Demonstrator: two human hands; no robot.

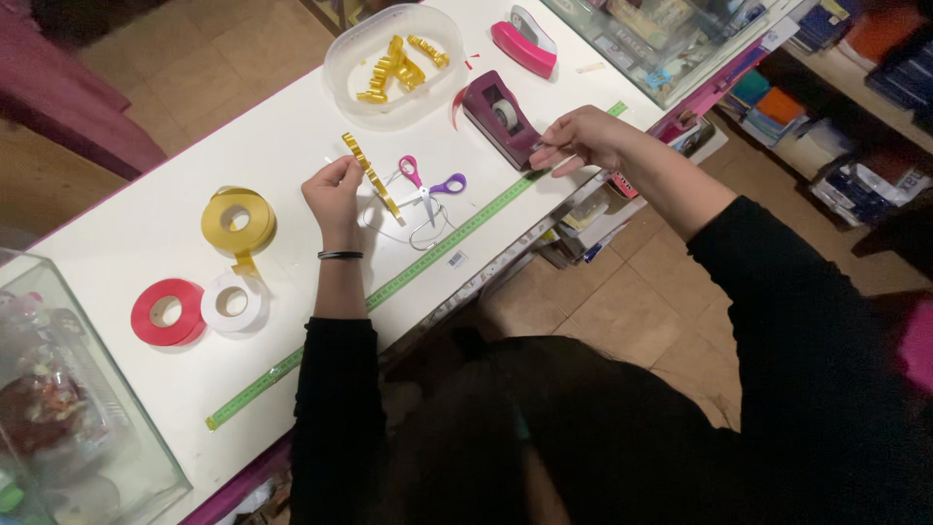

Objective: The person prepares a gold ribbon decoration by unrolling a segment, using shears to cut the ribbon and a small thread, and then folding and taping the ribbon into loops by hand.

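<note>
- A folded gold ribbon strip (369, 175) is being pinched by the left hand (333, 192) above the desk (146, 233).
- The right hand (580, 136) is being held at the tape dispenser (499, 117).

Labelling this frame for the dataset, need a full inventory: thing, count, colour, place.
folded ribbon strip: 1, gold, pinched in the left hand over the table
ribbon rolls: 3, gold, red, white, on the table's left part
scissors: 1, pink and purple handles, beside the strip
tape dispenser: 1, maroon, by the right hand
second dispenser: 1, pink and white, far edge
plastic bowl: 1, clear, far side, holds gold ribbon pieces
measuring tape: 1, green, along the near edge
table: 1, white
clear box: 1, lower left corner
wristband: 1, black, left wrist
left hand: holds the strip
right hand: fingers pinched at the dispenser; what they hold is too small to tell
</note>
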